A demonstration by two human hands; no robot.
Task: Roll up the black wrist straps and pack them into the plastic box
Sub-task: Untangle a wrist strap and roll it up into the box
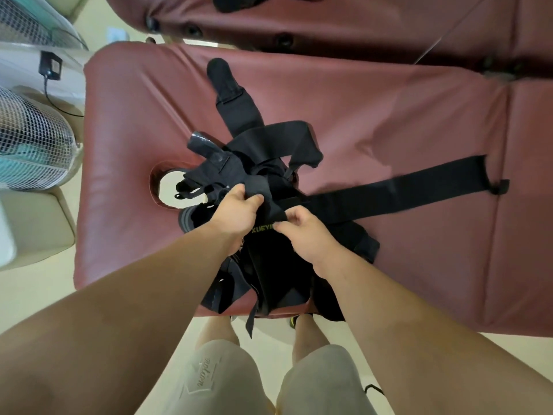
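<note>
Our two forearms fill the bottom of the view, reaching out over grey shorts (pixel 314 381) toward a maroon padded bed (pixel 389 121). On its near edge lies a tangled heap of black straps (pixel 269 280) — some ends hang over the edge toward our legs. Our left hand (pixel 236 215) grips a fold of strap at the top of the heap, fingers curled round it and thumb laid across. Our right hand (pixel 303 233) sits just beside it, pinching a band between thumb and fingertips, right by yellow-green lettering (pixel 262 230) printed on the fabric.

From beside the right hand a long strap (pixel 404 191) runs flat across the bed to the right, ending in a small loop near a seam in the padding. We see a second strap (pixel 230 91) stretching from the heap toward the far side, its rounded end pointing away. Left of the heap is the bed's oval face hole (pixel 163 190), with a clipped strap end lying partly over it. Beyond stands a second bed (pixel 359 22), also maroon — close alongside the first. To the left is a white-caged fan (pixel 33 139).
</note>
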